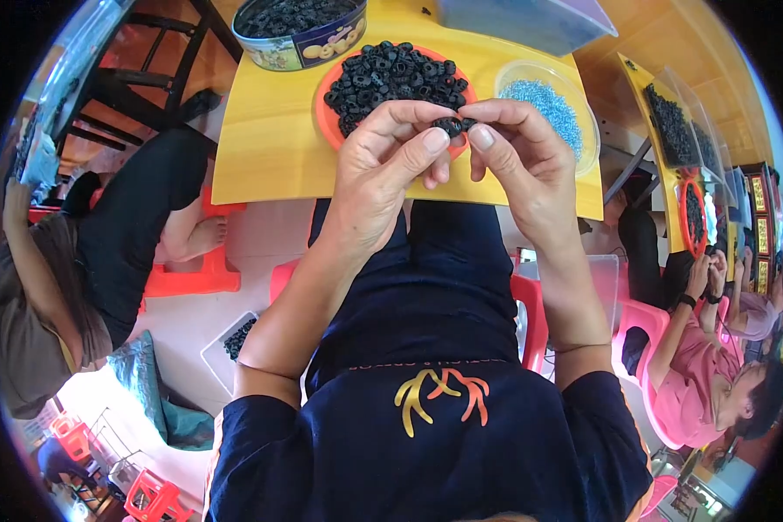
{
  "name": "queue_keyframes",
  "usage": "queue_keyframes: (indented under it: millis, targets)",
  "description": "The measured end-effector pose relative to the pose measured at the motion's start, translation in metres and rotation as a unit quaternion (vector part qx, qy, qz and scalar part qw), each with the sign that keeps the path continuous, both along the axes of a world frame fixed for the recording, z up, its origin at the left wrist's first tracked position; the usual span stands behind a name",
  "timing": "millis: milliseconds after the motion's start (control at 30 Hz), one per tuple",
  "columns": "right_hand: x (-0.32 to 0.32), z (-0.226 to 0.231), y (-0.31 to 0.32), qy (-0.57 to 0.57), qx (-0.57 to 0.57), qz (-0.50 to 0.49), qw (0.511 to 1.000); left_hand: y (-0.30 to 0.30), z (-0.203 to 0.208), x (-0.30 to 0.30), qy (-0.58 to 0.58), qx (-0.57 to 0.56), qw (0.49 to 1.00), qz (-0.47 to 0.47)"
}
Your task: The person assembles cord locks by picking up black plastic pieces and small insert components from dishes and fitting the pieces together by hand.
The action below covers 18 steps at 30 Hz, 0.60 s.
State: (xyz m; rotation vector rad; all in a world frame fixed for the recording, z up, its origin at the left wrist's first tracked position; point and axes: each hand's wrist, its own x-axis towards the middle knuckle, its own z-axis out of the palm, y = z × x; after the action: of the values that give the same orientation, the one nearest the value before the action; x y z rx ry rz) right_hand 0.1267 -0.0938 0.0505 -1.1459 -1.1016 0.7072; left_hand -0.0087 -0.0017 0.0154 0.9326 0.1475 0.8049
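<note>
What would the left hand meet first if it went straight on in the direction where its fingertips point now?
Beyond the small black piece it pinches, the left hand would probably meet the right hand first; exact depth is unclear.

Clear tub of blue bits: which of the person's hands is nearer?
The right hand: it overlaps the clear tub's near-left edge in view. The left hand is farther left, by the orange plate.

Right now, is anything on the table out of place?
One small black bit lies by itself on the yellow table, beyond the orange plate heaped with black pieces. It looks stray, away from the heap; nothing else stands out.
</note>
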Motion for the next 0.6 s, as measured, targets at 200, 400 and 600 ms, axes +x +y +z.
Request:
queue_keyframes:
  millis: [200, 400, 600]
  targets:
    - [-0.0035, -0.0017, -0.0028, -0.059, 0.019, -0.025, 0.998, -0.0037, -0.0011, 0.0034, -0.006, -0.022, 1.000, -0.006]
    - [-0.0027, -0.0039, -0.0045, -0.007, 0.011, -0.037, 0.999, -0.0026, -0.0015, 0.0017, -0.006, -0.014, 1.000, 0.000]
    - [-0.0068, -0.0050, -0.0032, -0.065, 0.030, -0.071, 0.995, -0.0045, -0.0015, 0.0031, -0.001, -0.025, 1.000, 0.007]
